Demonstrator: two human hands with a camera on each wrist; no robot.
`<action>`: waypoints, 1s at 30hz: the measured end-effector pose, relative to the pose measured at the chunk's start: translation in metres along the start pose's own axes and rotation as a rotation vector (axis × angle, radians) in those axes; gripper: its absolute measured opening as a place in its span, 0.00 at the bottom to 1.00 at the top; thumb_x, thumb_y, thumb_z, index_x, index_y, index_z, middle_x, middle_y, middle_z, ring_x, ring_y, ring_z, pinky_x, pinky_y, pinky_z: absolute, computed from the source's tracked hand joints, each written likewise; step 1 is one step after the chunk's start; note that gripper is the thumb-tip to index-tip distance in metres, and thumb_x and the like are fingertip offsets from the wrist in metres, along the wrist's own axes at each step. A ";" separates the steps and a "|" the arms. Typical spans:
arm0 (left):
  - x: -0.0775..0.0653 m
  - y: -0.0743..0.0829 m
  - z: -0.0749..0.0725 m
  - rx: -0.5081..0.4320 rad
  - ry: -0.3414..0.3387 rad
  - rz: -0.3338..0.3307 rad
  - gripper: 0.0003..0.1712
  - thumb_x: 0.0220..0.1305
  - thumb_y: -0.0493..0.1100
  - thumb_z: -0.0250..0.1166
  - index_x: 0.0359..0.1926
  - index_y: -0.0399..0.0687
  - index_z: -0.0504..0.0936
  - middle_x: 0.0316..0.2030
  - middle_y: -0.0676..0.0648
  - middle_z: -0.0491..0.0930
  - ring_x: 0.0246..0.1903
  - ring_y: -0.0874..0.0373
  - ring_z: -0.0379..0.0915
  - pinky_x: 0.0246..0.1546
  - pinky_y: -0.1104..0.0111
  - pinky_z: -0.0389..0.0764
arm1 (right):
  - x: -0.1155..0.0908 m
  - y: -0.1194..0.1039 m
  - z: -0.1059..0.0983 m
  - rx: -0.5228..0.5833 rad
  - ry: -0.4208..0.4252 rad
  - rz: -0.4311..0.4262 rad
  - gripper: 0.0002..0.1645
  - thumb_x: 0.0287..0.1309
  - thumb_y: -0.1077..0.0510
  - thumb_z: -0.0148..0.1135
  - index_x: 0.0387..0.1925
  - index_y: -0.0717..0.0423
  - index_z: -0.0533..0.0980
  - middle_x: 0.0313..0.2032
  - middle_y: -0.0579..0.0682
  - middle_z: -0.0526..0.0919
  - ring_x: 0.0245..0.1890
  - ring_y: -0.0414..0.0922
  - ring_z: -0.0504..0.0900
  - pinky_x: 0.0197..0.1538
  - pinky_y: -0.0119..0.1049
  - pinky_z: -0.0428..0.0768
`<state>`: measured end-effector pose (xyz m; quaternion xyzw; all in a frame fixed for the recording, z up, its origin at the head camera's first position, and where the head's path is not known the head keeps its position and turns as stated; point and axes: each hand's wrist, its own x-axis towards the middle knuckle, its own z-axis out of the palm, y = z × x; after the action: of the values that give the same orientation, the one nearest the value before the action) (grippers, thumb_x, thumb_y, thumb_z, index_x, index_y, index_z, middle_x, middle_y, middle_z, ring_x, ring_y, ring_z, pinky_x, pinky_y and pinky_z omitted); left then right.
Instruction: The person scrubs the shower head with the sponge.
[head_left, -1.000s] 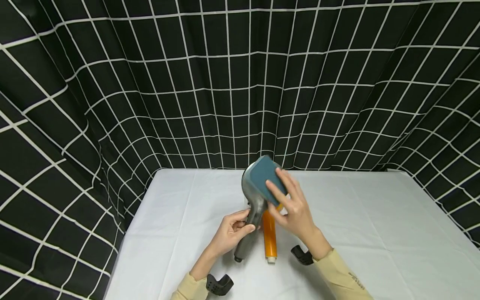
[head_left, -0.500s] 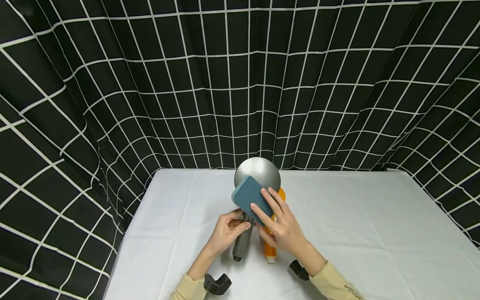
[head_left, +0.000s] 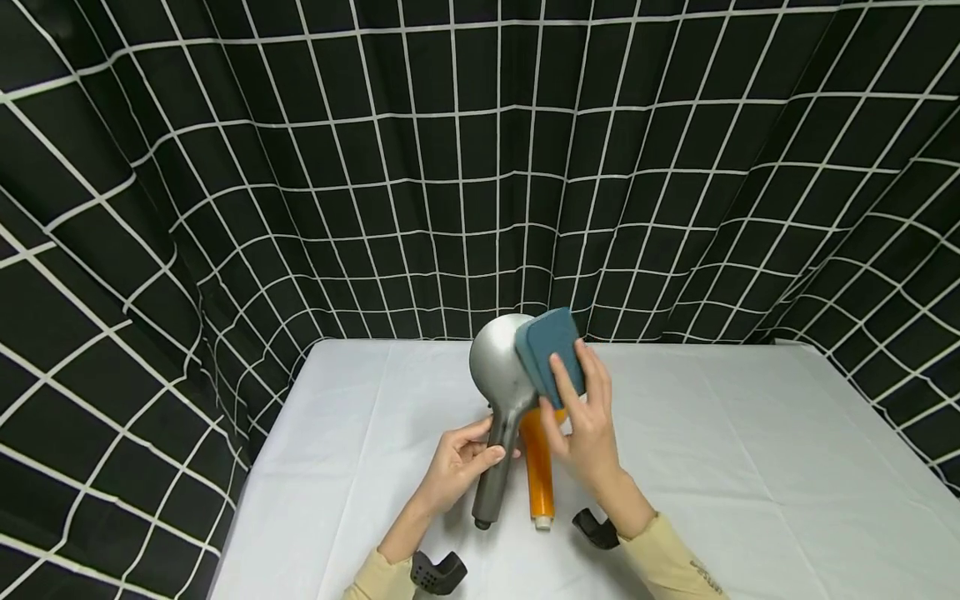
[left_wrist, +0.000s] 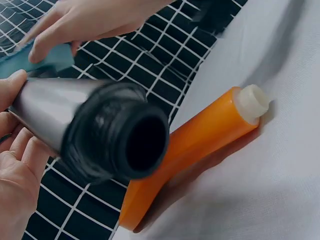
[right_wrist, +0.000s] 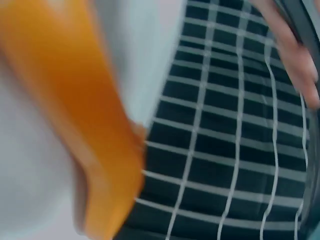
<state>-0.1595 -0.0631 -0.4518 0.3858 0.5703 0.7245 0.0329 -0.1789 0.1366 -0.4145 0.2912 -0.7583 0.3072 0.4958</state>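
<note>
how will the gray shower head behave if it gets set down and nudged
The gray shower head is probably stiff, with smooth, hard-looking walls. Its wide round head on a slim handle suggests it may feel head-heavy. The rounded handle could rock, though the head would likely keep it from rolling far.

Grey shower head (head_left: 498, 362), smooth round back showing, handle (head_left: 491, 493) slanting down, blue sponge (head_left: 551, 337) tilted at its right edge

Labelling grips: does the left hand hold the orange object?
No, the left hand grips the grey shower head; the orange object lies on the cloth.
</note>
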 end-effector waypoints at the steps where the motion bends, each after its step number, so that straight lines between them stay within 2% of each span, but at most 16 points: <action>1: 0.001 -0.001 -0.001 -0.006 -0.003 0.019 0.26 0.65 0.25 0.51 0.63 0.26 0.61 0.55 0.27 0.69 0.42 0.48 0.79 0.42 0.62 0.79 | -0.003 -0.004 0.001 0.009 -0.014 -0.070 0.26 0.59 0.55 0.51 0.56 0.65 0.72 0.59 0.72 0.63 0.58 0.68 0.61 0.62 0.54 0.60; 4: 0.001 -0.001 -0.002 -0.027 0.000 0.056 0.24 0.64 0.24 0.50 0.61 0.25 0.63 0.55 0.28 0.69 0.41 0.43 0.78 0.42 0.60 0.79 | -0.011 -0.009 0.002 0.021 -0.069 -0.283 0.23 0.59 0.55 0.53 0.52 0.64 0.74 0.56 0.74 0.66 0.55 0.70 0.64 0.62 0.51 0.62; 6: 0.002 -0.001 -0.002 -0.050 -0.005 0.062 0.23 0.65 0.24 0.50 0.61 0.25 0.63 0.56 0.29 0.68 0.41 0.41 0.78 0.43 0.58 0.78 | -0.012 -0.005 0.000 0.019 -0.094 -0.361 0.22 0.60 0.54 0.53 0.51 0.62 0.75 0.54 0.74 0.68 0.54 0.69 0.66 0.62 0.50 0.63; 8: 0.002 -0.001 -0.001 -0.072 -0.007 0.050 0.24 0.65 0.25 0.50 0.62 0.26 0.62 0.52 0.27 0.71 0.41 0.46 0.79 0.42 0.60 0.79 | -0.007 0.002 -0.003 0.019 -0.074 -0.347 0.22 0.59 0.54 0.53 0.51 0.62 0.75 0.54 0.74 0.68 0.54 0.69 0.67 0.62 0.50 0.64; 10: 0.003 0.000 0.000 -0.098 -0.007 0.034 0.25 0.66 0.26 0.50 0.63 0.27 0.61 0.49 0.24 0.72 0.41 0.48 0.79 0.42 0.62 0.79 | -0.001 0.009 -0.006 0.023 -0.031 -0.243 0.23 0.58 0.54 0.52 0.51 0.64 0.75 0.55 0.73 0.68 0.55 0.68 0.66 0.62 0.49 0.63; 13: 0.002 0.000 0.002 -0.136 0.004 0.005 0.23 0.66 0.27 0.50 0.62 0.24 0.62 0.41 0.22 0.74 0.40 0.51 0.80 0.41 0.66 0.79 | 0.008 0.015 -0.008 0.030 0.024 -0.033 0.26 0.59 0.54 0.50 0.55 0.65 0.72 0.59 0.70 0.65 0.57 0.66 0.63 0.62 0.47 0.62; 15: 0.002 0.000 0.002 -0.166 0.005 -0.006 0.21 0.66 0.26 0.48 0.59 0.19 0.63 0.40 0.26 0.76 0.39 0.52 0.80 0.41 0.66 0.78 | 0.011 0.014 -0.009 0.024 0.051 0.031 0.26 0.60 0.54 0.50 0.57 0.65 0.71 0.60 0.70 0.63 0.58 0.66 0.62 0.62 0.49 0.61; 16: 0.001 -0.001 0.002 -0.187 0.002 -0.012 0.19 0.67 0.25 0.46 0.57 0.17 0.63 0.39 0.29 0.78 0.39 0.53 0.80 0.40 0.67 0.79 | 0.011 0.013 -0.008 0.027 0.065 0.030 0.26 0.60 0.55 0.50 0.56 0.65 0.71 0.60 0.70 0.63 0.58 0.67 0.62 0.62 0.50 0.61; 18: 0.001 -0.001 0.002 -0.236 -0.001 -0.034 0.17 0.67 0.25 0.43 0.54 0.14 0.64 0.39 0.37 0.80 0.38 0.55 0.79 0.40 0.67 0.79 | 0.009 0.008 -0.006 0.035 0.084 -0.046 0.24 0.58 0.57 0.52 0.54 0.66 0.72 0.58 0.72 0.64 0.56 0.69 0.62 0.61 0.53 0.61; 20: 0.001 0.001 0.002 -0.297 -0.005 -0.049 0.17 0.67 0.24 0.40 0.53 0.14 0.64 0.40 0.44 0.81 0.38 0.57 0.79 0.40 0.68 0.79 | 0.004 0.004 -0.003 0.020 0.073 -0.191 0.21 0.57 0.58 0.53 0.50 0.66 0.74 0.55 0.74 0.66 0.54 0.71 0.64 0.60 0.55 0.63; 22: 0.001 0.002 0.002 -0.359 -0.011 -0.059 0.18 0.67 0.23 0.36 0.53 0.15 0.64 0.39 0.46 0.81 0.38 0.57 0.79 0.40 0.69 0.79 | -0.001 0.001 -0.002 -0.010 0.042 -0.340 0.18 0.59 0.58 0.53 0.48 0.64 0.76 0.52 0.74 0.68 0.52 0.71 0.66 0.59 0.54 0.65; 25: 0.001 0.005 0.003 -0.441 -0.024 -0.073 0.20 0.67 0.24 0.33 0.53 0.20 0.67 0.39 0.46 0.81 0.37 0.58 0.79 0.40 0.69 0.79 | -0.005 0.002 -0.001 -0.054 0.008 -0.471 0.15 0.61 0.58 0.53 0.47 0.60 0.77 0.50 0.73 0.70 0.51 0.69 0.68 0.60 0.50 0.66; 27: 0.002 0.006 0.005 -0.472 -0.038 -0.084 0.21 0.68 0.24 0.32 0.52 0.24 0.69 0.39 0.45 0.80 0.37 0.58 0.79 0.41 0.70 0.78 | -0.004 0.005 -0.002 -0.044 0.024 -0.447 0.15 0.61 0.58 0.53 0.46 0.60 0.77 0.50 0.73 0.70 0.51 0.69 0.68 0.60 0.49 0.66; 30: 0.002 0.004 0.005 -0.502 -0.041 -0.097 0.23 0.69 0.26 0.32 0.52 0.32 0.72 0.40 0.46 0.79 0.37 0.58 0.78 0.42 0.70 0.78 | 0.000 0.012 -0.003 0.016 0.076 -0.287 0.17 0.57 0.59 0.53 0.46 0.63 0.76 0.52 0.74 0.68 0.53 0.70 0.66 0.61 0.49 0.65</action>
<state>-0.1562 -0.0591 -0.4474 0.3525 0.3897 0.8329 0.1737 -0.1863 0.1468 -0.4152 0.3887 -0.6872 0.2502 0.5604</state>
